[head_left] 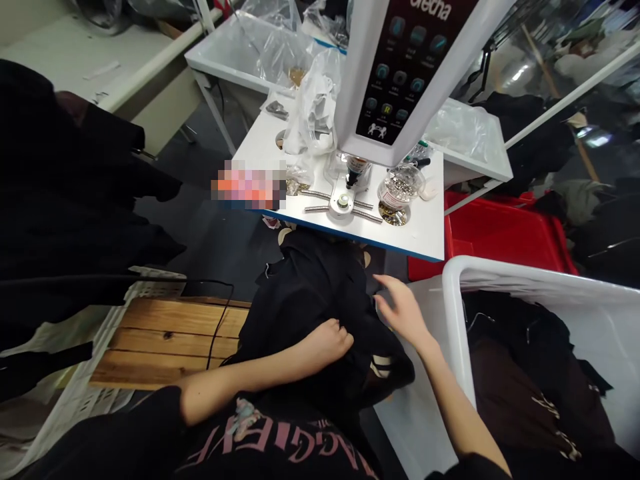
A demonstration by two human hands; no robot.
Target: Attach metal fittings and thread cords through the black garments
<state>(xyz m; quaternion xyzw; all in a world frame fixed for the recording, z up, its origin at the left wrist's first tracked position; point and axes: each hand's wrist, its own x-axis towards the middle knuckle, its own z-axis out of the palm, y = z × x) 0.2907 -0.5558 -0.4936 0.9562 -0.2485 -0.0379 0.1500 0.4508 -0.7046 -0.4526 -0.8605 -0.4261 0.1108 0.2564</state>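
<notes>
A black garment (310, 280) lies bunched across my lap, below the front edge of the machine table. My left hand (327, 343) is closed on the cloth near its middle, with the fingers curled in. To the right, my right hand (400, 310) has its thumb and fingers apart and holds nothing, beside the garment's right edge. Above the lap stands a white press machine (425, 73) with a dark button panel. Its small round die (343, 201) sits on the white tabletop (320, 180) between metal springs.
A clear jar of small metal parts (400, 189) stands right of the die. At right, a white bin (453, 293) holds dark garments, with a red crate (505, 233) behind. Wooden boards (170, 340) lie at left under a black cable. Dark clothes (65, 200) hang further left.
</notes>
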